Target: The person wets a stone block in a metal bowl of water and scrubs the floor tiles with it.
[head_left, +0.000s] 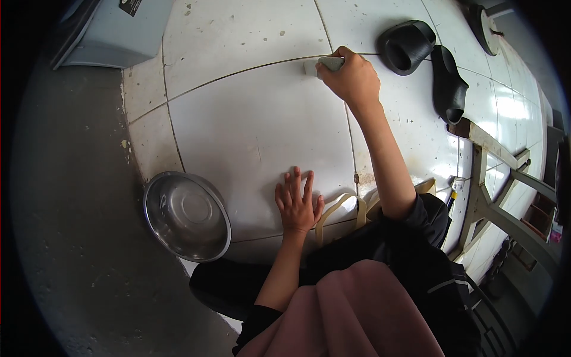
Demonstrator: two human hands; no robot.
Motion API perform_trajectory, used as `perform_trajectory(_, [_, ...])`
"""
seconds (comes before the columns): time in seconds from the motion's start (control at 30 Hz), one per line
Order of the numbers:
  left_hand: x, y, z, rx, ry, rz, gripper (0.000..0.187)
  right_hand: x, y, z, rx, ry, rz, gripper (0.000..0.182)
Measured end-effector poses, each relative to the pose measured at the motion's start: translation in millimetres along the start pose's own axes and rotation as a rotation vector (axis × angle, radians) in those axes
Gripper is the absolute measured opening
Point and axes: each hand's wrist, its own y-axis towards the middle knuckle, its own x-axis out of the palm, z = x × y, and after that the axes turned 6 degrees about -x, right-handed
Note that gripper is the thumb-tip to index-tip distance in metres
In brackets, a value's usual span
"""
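My right hand (354,78) is wrapped round a pale block (331,63), grey-green on one side and whitish at its left end, down at a seam between the white floor tiles (250,131). Whether it is a stone or a sponge I cannot tell. Nearer my body, my left hand (297,205) lies palm down on the same tile, its fingers spread and holding nothing. To its left stands a round metal basin (156,208) at the tile edge, with a shiny inside.
Two black slippers (407,47) lie right of my right hand. Wooden furniture legs (485,199) rise at the right, and cream straps (342,205) lie by my knee. A grey box (113,41) stands at upper left, beside the dark grey floor (77,178).
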Motion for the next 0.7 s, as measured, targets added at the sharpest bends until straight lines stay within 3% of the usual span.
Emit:
perform_trajectory(0.13, [0.7, -0.4, 0.8, -0.013, 0.025, 0.002, 0.061, -4.8, 5.0, 16.6, -0.165, 0.056, -0.084, 0.035])
perform_trajectory(0.2, [0.1, -1.2, -0.5, -0.003, 0.007, -0.002, 0.062, -0.9, 5.4, 23.5, -0.130, 0.125, -0.116, 0.035])
perform_trajectory(0.43, [-0.9, -0.6, -0.6, -0.005, 0.008, 0.002, 0.063, 10.6, 8.0, 22.6, -0.184, 0.135, 0.003, 0.029])
perform_trajectory(0.6, [-0.1, -1.1, -0.4, 0.000, 0.004, 0.011, 0.064, 13.4, 9.8, 25.4, -0.143, 0.465, 0.068, 0.017])
perform_trajectory(0.7, [-0.7, -1.2, -0.4, -0.005, 0.007, -0.010, 0.063, 13.2, -0.8, 24.8, -0.202, 0.410, 0.163, 0.016])
